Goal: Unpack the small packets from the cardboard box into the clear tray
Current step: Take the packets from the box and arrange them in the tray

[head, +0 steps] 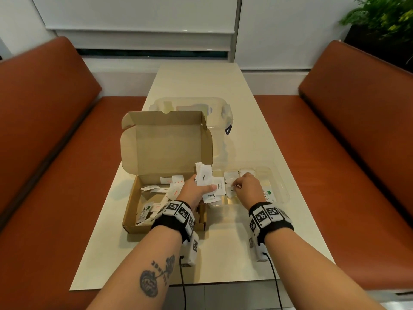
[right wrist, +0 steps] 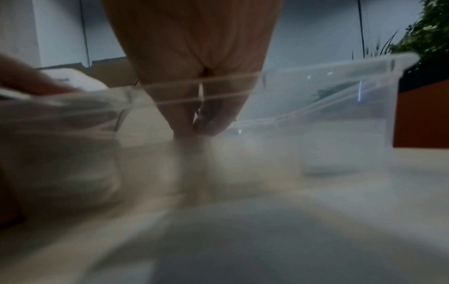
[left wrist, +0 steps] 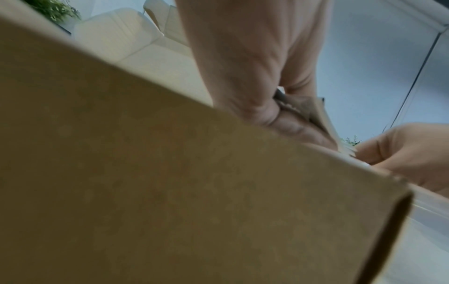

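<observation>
My arms are bare, no sleeves. Each wrist wears a black band (head: 172,222) ringed with white blocks printed with black square tag patterns; the right wristband (head: 269,221) is the same. A white module (head: 191,249) with another tag hangs under each wrist, and a thin black cable (head: 183,285) trails from it. My left forearm carries a dark rose tattoo (head: 157,275) with lettering along the stem. A thin ring (head: 250,174) shows on one right finger.

- A brown cardboard box (left wrist: 170,192) wall fills the lower left of the view, close and blurred.
- Above its edge the left hand (left wrist: 255,76) grips a fan of small packets (left wrist: 313,113), their thin edges showing.
- The right hand (left wrist: 410,155) sits at the right edge, its fingers (left wrist: 371,151) just beside the packet ends.
- A pale worktop (left wrist: 425,240) strip shows at lower right.
- A green plant (left wrist: 53,9) is at upper left.
</observation>
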Demonstrator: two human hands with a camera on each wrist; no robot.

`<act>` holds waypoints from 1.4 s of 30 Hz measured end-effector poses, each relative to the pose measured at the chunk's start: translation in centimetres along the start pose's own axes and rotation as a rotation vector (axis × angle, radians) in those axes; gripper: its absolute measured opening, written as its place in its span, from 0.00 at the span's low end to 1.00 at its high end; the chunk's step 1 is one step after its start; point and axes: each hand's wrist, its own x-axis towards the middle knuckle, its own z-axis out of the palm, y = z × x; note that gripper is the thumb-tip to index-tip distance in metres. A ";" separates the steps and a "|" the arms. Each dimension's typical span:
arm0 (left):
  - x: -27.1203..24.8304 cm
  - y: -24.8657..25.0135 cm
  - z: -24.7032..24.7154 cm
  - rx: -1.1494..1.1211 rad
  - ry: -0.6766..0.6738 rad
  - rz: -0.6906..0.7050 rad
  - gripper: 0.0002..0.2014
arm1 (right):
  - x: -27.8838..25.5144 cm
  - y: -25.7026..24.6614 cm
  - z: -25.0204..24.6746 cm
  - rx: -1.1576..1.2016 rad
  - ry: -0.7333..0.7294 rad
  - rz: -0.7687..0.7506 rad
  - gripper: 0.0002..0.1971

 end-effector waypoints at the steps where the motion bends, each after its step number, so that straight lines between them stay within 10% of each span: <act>1: 0.0 0.0 0.0 0.004 -0.002 0.001 0.25 | -0.2 0.0 0.2 -0.031 0.011 -0.008 0.12; 11: 0.2 0.0 -0.1 0.029 -0.007 0.004 0.24 | -0.3 0.5 0.0 0.146 0.055 0.115 0.06; 33: 0.8 -0.1 -0.3 0.102 -0.036 0.014 0.24 | 1.6 0.8 -1.3 -0.183 -0.126 -0.111 0.13; 42: 1.0 -0.2 -0.3 0.105 -0.046 0.018 0.24 | 1.8 1.1 -0.4 -0.216 0.009 -0.197 0.10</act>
